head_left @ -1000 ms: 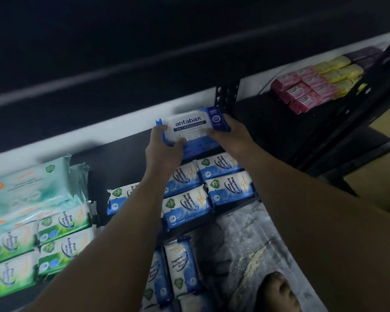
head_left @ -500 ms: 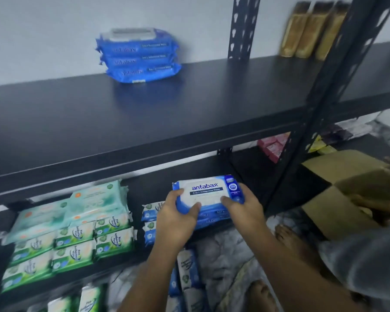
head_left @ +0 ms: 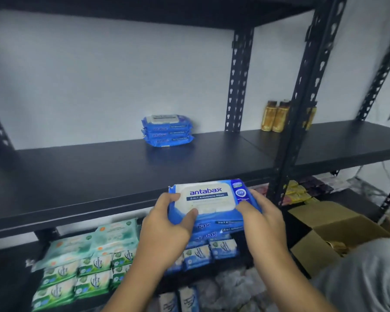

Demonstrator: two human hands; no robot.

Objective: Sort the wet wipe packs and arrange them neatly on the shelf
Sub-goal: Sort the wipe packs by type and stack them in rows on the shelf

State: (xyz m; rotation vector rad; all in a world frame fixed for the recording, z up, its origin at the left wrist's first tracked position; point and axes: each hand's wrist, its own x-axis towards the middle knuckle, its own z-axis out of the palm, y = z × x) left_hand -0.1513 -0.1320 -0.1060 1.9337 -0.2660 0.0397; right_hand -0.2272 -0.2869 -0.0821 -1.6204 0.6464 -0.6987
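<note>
Both hands hold a small stack of blue Antabax wet wipe packs in front of the edge of the black middle shelf. My left hand grips the stack's left end, thumb on the top pack. My right hand grips its right end. At least three packs are in the stack. Another stack of three blue Antabax packs lies at the back of the middle shelf against the wall.
On the lower shelf lie green packs, pale teal packs and blue-white packs. Gold bottles stand beyond the black upright. An open cardboard box sits at right. More packs lie on the floor.
Both hands have lifted the blue stack from the lower shelf up to the front edge of the middle shelf. The view has tilted upward, so the middle shelf's stack now shows.
</note>
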